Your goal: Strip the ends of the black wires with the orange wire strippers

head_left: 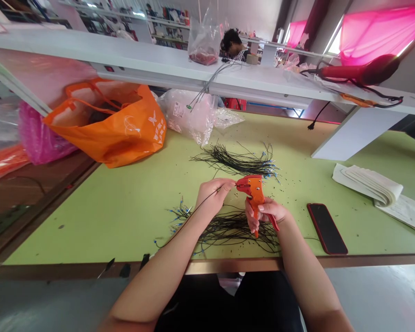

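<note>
My right hand (266,213) is wrapped round the handles of an orange and red wire stripper (256,192), its jaws pointing left. Pinched in my left hand (214,196) is a thin black wire (203,202), whose end reaches the stripper's jaws; the wire trails back over my left forearm to a blue tip. Whether the jaws press on the wire I cannot tell. Beneath my hands lies a bundle of black wires (224,229) with blue ends at its left. Farther back rests a second bundle of black wires (240,160), blue ends to the right.
A phone (327,228) and a folded cloth (370,184) lie at right. At back left stand an orange bag (124,133) and a clear plastic bag (190,113). A shelf (152,57) crosses above, holding a red heat gun (359,71). A person (233,44) sits beyond it.
</note>
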Demonstrator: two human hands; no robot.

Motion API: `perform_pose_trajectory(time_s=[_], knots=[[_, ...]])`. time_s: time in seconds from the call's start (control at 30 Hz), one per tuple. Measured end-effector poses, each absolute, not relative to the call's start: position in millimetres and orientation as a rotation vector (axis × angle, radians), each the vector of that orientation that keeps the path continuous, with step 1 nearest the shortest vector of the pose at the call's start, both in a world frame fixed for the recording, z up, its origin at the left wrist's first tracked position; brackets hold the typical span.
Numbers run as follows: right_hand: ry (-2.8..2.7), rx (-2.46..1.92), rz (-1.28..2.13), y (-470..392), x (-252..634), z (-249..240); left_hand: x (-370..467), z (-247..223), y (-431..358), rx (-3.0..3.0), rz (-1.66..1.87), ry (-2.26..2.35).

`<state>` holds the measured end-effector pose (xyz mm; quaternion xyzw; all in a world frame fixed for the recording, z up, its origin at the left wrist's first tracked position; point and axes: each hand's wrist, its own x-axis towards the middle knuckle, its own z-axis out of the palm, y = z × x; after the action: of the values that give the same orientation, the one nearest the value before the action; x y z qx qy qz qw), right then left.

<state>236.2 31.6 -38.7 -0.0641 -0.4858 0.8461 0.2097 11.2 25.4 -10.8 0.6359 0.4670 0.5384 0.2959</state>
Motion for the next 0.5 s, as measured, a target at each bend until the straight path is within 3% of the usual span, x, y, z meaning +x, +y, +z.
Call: perform_pose_trajectory(time_s=[0.5], knots=[[-1.311,-0.097,2.374,31.9,232.7,-45.3,11.9,-0.4,22.3,1.704,1.327,1.257]])
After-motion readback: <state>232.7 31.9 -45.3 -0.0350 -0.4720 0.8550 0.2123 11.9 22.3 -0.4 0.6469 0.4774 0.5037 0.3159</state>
